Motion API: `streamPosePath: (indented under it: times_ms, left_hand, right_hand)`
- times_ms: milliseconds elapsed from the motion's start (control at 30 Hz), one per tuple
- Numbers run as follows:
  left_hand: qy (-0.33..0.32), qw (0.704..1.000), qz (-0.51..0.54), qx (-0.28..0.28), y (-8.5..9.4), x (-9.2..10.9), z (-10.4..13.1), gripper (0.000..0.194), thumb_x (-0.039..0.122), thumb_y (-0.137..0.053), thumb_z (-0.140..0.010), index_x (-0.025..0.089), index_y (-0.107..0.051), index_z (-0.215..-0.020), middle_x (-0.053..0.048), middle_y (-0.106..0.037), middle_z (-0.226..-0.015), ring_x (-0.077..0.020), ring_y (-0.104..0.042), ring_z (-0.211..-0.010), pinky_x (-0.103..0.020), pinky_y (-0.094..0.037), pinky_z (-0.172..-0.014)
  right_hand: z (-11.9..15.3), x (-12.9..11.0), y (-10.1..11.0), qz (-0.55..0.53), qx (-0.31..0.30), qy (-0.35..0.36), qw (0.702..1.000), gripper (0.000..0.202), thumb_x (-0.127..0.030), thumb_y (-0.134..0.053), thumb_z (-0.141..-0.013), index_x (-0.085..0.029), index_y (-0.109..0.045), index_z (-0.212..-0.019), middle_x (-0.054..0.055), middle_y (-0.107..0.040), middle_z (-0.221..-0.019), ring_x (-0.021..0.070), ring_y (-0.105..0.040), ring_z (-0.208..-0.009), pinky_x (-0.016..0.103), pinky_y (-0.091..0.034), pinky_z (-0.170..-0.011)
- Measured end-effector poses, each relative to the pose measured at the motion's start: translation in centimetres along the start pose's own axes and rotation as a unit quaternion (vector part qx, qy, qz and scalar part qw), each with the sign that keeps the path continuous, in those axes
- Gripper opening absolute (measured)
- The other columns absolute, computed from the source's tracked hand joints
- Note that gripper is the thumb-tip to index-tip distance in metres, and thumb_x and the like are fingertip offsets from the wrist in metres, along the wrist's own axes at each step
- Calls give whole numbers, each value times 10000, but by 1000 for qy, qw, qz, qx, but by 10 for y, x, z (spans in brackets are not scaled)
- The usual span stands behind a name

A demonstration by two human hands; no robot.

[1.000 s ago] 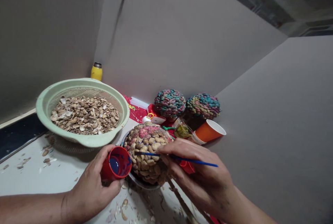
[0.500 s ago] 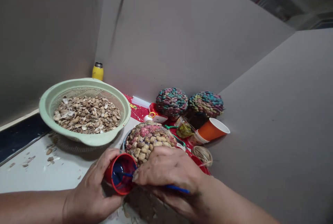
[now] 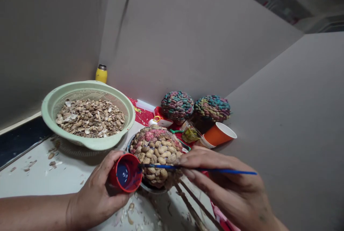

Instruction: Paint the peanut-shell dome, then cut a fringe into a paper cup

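My left hand (image 3: 100, 191) is wrapped round a red cup (image 3: 115, 177) with dark blue paint inside, its mouth tilted toward the camera. Between the thumb and fingers of my right hand (image 3: 223, 177) is a thin blue paintbrush (image 3: 215, 170). The brush's dark tip is at the cup's right rim, and its handle points right. Behind the brush, a rounded mass of peanuts (image 3: 161, 148), partly pink on top and mostly unpainted in front, rests in a grey bowl (image 3: 154, 189).
A green colander (image 3: 91, 144) of shells stands at the left, near a yellow bottle (image 3: 101, 74). Two multicoloured peanut balls (image 3: 177, 105) (image 3: 213, 107) and orange paper cups (image 3: 217, 134) are behind at the right. Shell bits lie on the white table (image 3: 67, 173).
My right hand has moved right, drawing the brush out of the paint to the cup's rim. More of the peanut mass and the sticks below it now show.
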State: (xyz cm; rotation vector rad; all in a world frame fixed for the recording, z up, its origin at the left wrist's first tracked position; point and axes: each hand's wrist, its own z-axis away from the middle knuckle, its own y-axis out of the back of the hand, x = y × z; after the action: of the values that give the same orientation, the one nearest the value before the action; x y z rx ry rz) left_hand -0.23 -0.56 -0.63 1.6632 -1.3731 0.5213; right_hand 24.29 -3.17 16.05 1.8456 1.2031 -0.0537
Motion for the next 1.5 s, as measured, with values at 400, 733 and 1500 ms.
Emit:
streamPosePath:
  times_ms: [400,733,1500]
  left_hand:
    - [23,1000,-17,-7,1,5,-7,541,270,-735,-776,225,-569,-1289,-130,-783,-1196,-293,-791,-1047,-439,-646,-950]
    - [-1,1000,-29,-1,-1,5,-9,536,254,-710,-786,229,-543,-1294,-119,-785,-1160,-276,-798,-1014,-422,-656,-919]
    - [10,1000,-24,10,-1,-6,-3,556,288,-755,-782,198,-582,-1303,-149,-792,-1192,-304,-799,-1040,-435,-650,-937]
  right_hand:
    - [1,7,-8,77,9,9,997,279,-52,-697,-899,-254,-740,-1086,41,-821,-909,185,-785,-758,276,-663,-720]
    - [2,6,-8,86,-21,45,995,388,14,-644,-881,-251,-685,-1162,48,-803,-932,196,-766,-797,305,-637,-733]
    - [13,9,8,62,106,-10,992,238,-71,-722,-896,-265,-778,-1022,36,-824,-880,200,-795,-793,252,-649,-704]
